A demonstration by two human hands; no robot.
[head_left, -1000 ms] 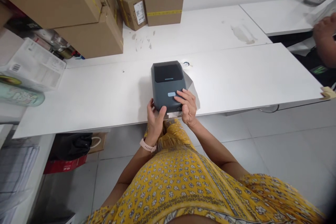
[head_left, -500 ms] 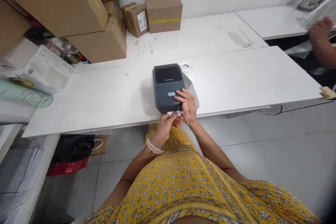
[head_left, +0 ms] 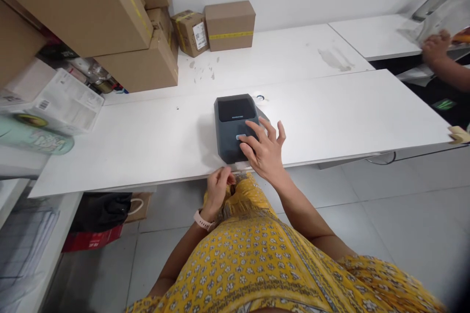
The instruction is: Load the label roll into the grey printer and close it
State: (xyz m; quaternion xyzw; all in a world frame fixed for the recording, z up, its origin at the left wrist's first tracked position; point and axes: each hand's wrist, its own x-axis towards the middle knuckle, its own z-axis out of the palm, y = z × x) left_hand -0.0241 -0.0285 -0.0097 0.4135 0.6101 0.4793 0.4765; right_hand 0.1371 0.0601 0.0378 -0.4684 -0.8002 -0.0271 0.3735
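A dark blue-grey label printer (head_left: 237,129) sits at the front edge of the white table, with a dark panel on top and a small light button (head_left: 241,137). My right hand (head_left: 265,149) is over its right side, fingers spread, one fingertip at the button. A bit of white paper (head_left: 242,165) shows at the printer's front. Just below the table edge, to the left of that paper, is my left hand (head_left: 218,185) with its fingers curled in. Whether anything is between those fingers is hidden. A pink watch band (head_left: 204,221) circles my left wrist.
Cardboard boxes (head_left: 135,61) are stacked at the back left, with two smaller taped cartons (head_left: 230,24) by the wall. A mint-green bottle (head_left: 36,135) lies at the left. Another person's hand (head_left: 436,46) touches a clear plastic bag (head_left: 446,14) at the far right.
Both hands were together at the paper on the printer's front. My left hand has drawn back down and left; my right has opened and moved up over the button.
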